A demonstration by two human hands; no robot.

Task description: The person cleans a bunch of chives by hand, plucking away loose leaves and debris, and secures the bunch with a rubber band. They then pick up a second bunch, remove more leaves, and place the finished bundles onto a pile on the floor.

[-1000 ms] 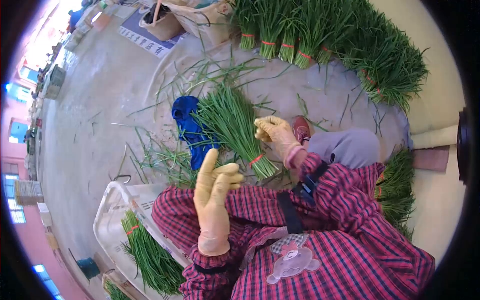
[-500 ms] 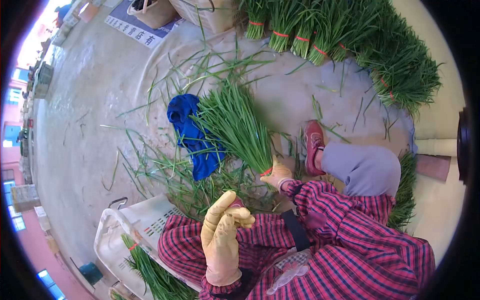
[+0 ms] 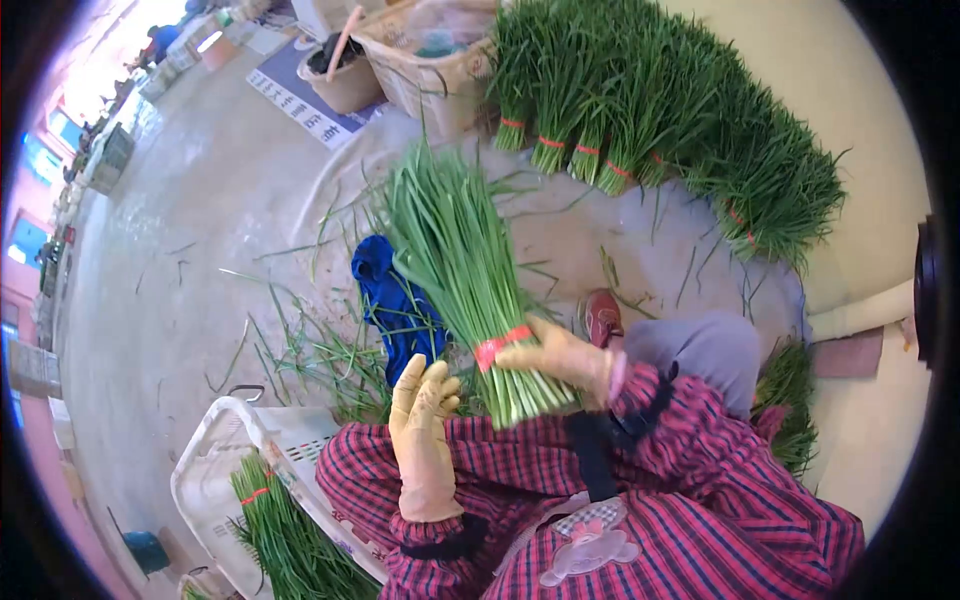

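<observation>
the right hand in a yellow glove is closed around a bundle of green chives, just beside its red band. the bundle is lifted near the chest, cut ends down, leaves pointing to the far side. the left hand is near the bundle, not touching it, fingers straight and together. a blue cloth lies on the floor behind the bundle. a white crate with one bunch stands near left. tied bunches lie in a far row.
</observation>
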